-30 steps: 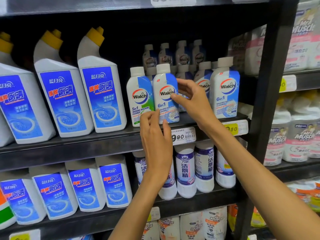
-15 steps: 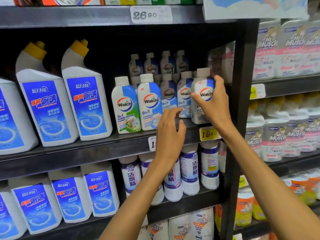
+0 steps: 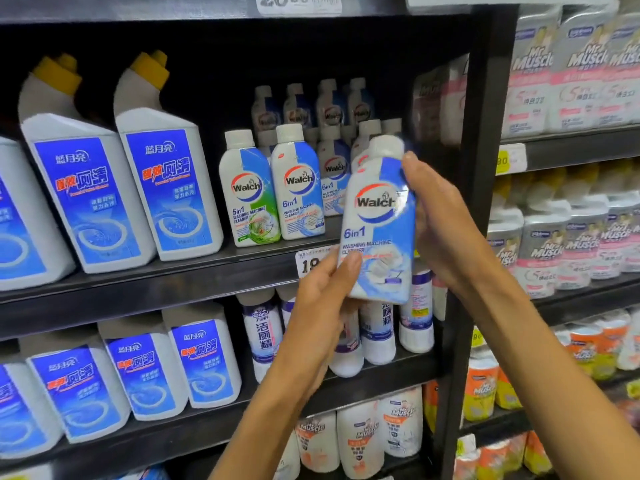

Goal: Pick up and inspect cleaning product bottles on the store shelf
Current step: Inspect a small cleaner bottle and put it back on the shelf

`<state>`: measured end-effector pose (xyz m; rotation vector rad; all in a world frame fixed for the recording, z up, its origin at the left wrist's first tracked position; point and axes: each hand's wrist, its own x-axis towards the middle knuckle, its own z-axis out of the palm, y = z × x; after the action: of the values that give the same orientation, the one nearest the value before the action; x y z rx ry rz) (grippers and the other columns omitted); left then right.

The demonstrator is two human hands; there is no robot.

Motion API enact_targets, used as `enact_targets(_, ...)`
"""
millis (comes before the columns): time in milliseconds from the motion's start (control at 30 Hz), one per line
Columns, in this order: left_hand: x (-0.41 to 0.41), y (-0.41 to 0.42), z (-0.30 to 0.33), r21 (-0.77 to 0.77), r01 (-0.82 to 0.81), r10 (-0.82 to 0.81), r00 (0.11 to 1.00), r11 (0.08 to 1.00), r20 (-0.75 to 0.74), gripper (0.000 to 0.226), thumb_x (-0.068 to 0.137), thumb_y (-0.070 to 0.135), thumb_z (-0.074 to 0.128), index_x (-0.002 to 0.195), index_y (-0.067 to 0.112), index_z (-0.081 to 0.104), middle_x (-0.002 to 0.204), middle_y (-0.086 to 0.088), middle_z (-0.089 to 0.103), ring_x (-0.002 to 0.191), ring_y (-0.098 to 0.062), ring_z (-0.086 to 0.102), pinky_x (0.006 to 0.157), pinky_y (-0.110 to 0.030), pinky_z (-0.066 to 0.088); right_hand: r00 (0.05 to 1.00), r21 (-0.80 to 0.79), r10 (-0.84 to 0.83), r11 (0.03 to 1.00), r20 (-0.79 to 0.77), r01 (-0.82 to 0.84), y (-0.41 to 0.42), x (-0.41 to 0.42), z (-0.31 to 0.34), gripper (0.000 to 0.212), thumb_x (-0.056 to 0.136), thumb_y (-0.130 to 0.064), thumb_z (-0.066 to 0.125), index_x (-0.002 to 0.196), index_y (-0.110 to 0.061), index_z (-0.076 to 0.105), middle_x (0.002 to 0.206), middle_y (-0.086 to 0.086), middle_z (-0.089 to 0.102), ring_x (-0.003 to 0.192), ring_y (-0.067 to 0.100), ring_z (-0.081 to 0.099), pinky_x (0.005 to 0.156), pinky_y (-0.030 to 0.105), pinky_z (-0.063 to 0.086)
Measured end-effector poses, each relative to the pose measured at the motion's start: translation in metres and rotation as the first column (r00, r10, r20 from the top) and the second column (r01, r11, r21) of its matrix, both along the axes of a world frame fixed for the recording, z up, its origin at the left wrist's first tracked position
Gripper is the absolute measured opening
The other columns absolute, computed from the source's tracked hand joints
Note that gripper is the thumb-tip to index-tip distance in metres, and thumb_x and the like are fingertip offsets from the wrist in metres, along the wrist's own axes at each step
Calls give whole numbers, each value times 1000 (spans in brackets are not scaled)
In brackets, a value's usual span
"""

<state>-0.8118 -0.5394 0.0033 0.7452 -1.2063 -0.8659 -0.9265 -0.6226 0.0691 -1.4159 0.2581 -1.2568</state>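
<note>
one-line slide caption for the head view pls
Both hands, left hand and right hand, hold a Walch 6in1 washing machine cleaner bottle in front of the stocked shelf.

- A white price tag [image 3: 298, 3] reading "26.90" is sitting on the front edge of the top shelf.
- A black upright post [image 3: 485, 140] is dividing the two shelving bays.
- A yellow-and-white price tag [image 3: 510, 159] is hanging on the right bay's upper shelf edge.
- Orange-and-white packs [image 3: 588, 336] are standing in the right bay's lower row; their print is too blurred to read.
</note>
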Motion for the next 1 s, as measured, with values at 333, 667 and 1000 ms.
enact_targets(333, 19, 13, -17, 228, -135, 160, 983, 964, -93, 37, 87, 51, 42, 93, 23, 66, 83, 7, 75, 79, -11, 72, 64, -22, 56, 976, 31, 206, 978, -70, -204, 26, 40, -26, 28, 83, -40, 60, 104, -22, 60, 100, 2, 70, 92, 15, 67, 81, 32, 57)
enact_targets(667, 24, 20, -27, 235, 399, -295, 878, 886, -378, 56, 87, 51, 39, 105, 11, 73, 106, -12, 71, 93, -22, 70, 74, -33, 58, 983, -25, 170, 985, -74, -172, 26, 16, -28, 27, 84, -34, 63, 106, -19, 66, 87, 3, 74, 75, 12, 70, 65, 23, 56)
enact_targets(1000, -9, 17, -26, 182, 375, -248, 838, 909, -487, 61, 82, 57, 47, 128, 19, 59, 125, -18, 62, 109, -31, 64, 86, -44, 55, 926, 238, 378, 900, -13, -364, 9, 8, -24, 47, 76, -41, 61, 110, -9, 59, 105, 13, 72, 102, 26, 68, 82, 37, 57)
